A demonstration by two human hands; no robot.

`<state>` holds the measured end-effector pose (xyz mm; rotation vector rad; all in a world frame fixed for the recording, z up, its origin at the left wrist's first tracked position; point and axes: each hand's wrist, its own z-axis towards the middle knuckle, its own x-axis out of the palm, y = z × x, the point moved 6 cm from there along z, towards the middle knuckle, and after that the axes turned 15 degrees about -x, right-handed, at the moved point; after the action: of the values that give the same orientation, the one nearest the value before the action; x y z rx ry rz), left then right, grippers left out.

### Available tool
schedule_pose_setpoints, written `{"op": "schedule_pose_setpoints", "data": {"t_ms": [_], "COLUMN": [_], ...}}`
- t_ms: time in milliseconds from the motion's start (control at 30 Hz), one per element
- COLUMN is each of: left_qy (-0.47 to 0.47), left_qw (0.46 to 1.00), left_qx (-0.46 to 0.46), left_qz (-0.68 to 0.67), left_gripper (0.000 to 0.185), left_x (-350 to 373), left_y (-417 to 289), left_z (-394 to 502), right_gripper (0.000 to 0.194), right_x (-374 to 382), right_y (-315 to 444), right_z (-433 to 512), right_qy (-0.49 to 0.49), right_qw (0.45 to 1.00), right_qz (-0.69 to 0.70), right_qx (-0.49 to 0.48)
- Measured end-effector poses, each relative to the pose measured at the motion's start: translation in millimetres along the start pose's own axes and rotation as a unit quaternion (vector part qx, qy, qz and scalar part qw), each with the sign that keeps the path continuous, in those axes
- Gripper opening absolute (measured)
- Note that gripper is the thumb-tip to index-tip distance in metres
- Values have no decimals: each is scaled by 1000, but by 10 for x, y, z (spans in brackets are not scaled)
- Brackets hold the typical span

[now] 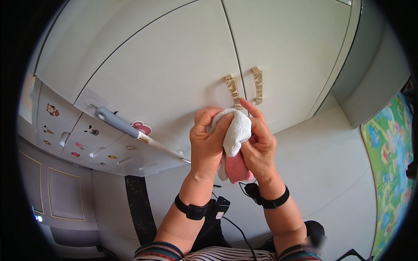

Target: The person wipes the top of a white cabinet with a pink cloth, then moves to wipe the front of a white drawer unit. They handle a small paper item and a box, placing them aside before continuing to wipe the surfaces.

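A white knit sock cuff [237, 132] is bunched between my two hands, and a pink knit part [237, 168] hangs below it. These look like socks folded together, but whether it is one or a pair I cannot tell. My left hand [206, 143] pinches the white fabric with its thumb laid over the top. On the other side my right hand [261, 148] grips the lower white edge and the pink part, its index finger stretched upward. Part of the fabric is hidden behind my fingers.
Before me stands a white cabinet with two ornate handles [233, 91] [258, 85]. A grey-handled pole [117, 122] hangs at its left side, near drawers with stickers [91, 130]. A colourful play mat [388, 156] lies on the right. A black cable [240, 230] runs below my wrists.
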<state>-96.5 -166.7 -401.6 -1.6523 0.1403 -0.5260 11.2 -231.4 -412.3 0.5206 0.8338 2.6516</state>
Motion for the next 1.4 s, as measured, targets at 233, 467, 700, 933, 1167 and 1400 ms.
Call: {"op": "schedule_pose_setpoints", "data": {"t_ms": [233, 467, 700, 933, 1167, 1400], "left_qy": [-23, -33, -38, -30, -24, -16], "left_qw": [991, 946, 918, 924, 931, 932], "left_qx": [16, 197, 242, 224, 226, 209], "left_qz": [134, 254, 312, 309, 285, 297], "left_gripper": [25, 38, 51, 46, 44, 44], "left_x": [-28, 69, 108, 81, 23, 9], "left_y": [159, -97, -159, -156, -208, -169], "left_z": [-28, -103, -116, -130, -184, -163], "right_gripper": [31, 56, 50, 29, 12, 23], "right_x": [-345, -330, -249, -181, -397, -615], "right_y": [80, 324, 177, 374, 229, 81], "right_z": [338, 651, 747, 1029, 934, 619], "right_qy": [0, 21, 114, 324, 233, -23], "right_qw": [988, 823, 803, 690, 763, 933], "right_qz": [-145, -494, -554, -622, -593, -355], "right_qx": [59, -281, -186, -181, -107, 57]}}
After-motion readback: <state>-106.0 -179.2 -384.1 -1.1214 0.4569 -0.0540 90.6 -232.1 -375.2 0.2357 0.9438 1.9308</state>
